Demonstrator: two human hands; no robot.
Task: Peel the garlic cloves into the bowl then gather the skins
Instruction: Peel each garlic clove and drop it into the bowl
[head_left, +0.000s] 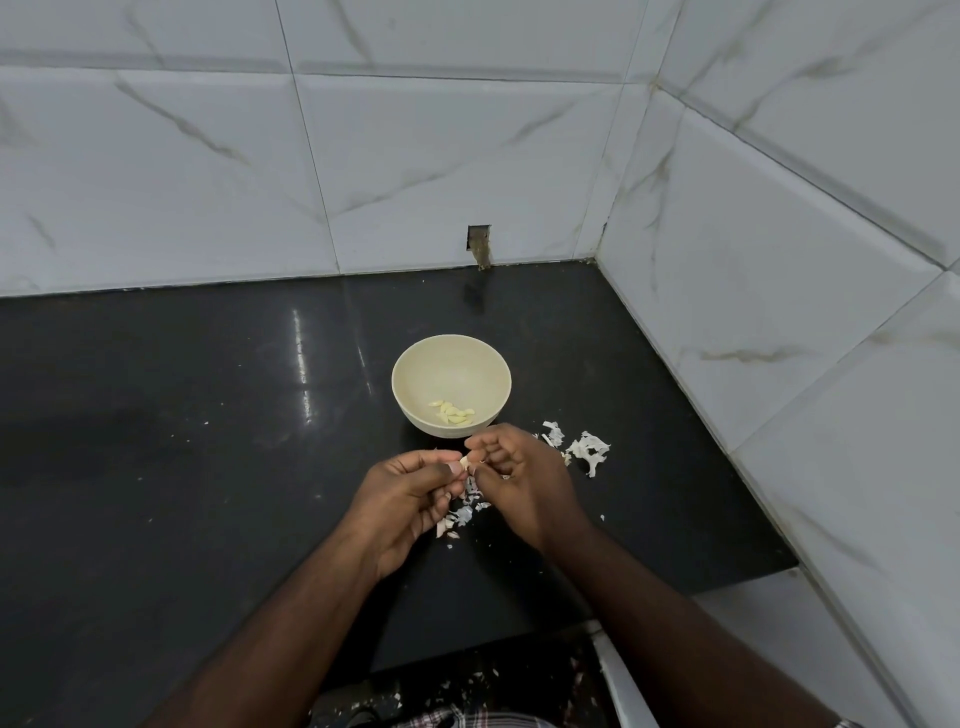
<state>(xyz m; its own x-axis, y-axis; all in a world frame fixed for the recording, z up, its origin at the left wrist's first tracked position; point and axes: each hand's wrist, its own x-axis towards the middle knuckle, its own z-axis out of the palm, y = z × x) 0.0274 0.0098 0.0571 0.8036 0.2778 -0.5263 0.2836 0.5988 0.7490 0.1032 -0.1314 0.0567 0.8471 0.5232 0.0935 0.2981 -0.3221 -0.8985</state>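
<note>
I see both hands, left hand and right hand, pinching one garlic clove just before the bowl, mid-counter.

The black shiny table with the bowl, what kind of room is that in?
Most likely a kitchen. The black counter meets a tiled wall in a corner, and two hands peel garlic beside a bowl holding peeled cloves, with skins scattered nearby.

Glossy black stone counter, matt cream bowl, papery skins, glazed marble-look tiles.
</note>
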